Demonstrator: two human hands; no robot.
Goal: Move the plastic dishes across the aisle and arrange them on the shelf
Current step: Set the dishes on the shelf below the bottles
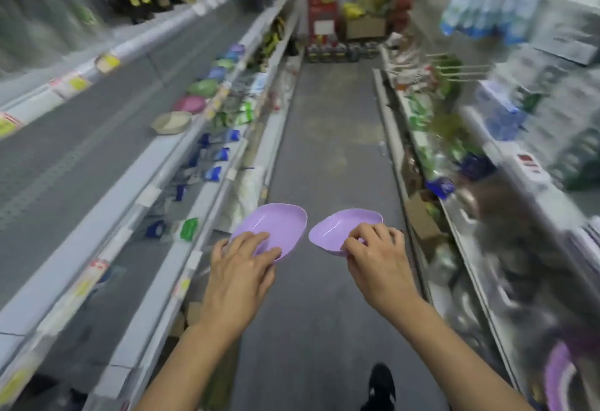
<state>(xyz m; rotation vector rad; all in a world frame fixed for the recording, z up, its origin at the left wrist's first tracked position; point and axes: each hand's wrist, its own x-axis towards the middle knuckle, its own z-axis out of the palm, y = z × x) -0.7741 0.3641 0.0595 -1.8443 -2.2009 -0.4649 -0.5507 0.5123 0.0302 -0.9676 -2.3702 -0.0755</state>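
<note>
The left hand (242,263) grips the near rim of a lilac plastic dish (276,227), thumb lying inside the bowl and fingers curled beneath its edge. The right hand (378,253) pinches the near rim of a second lilac dish (341,227) the same way, fingertips hooked over the lip. The two dishes hang side by side above the grey aisle floor (328,138), close together but not touching, each tilted so that its hollow faces the camera.

On the left, a grey shelf (107,164) carries a row of dishes running away from the viewer: a beige one (171,122) nearest, then a pink one (189,104), a green one (203,87), and further blue, green and purple ones behind. Packets with blue and green labels hang on the tier below. The right-hand shelves are blurred. A black shoe (381,384) shows on the floor at the near edge.
</note>
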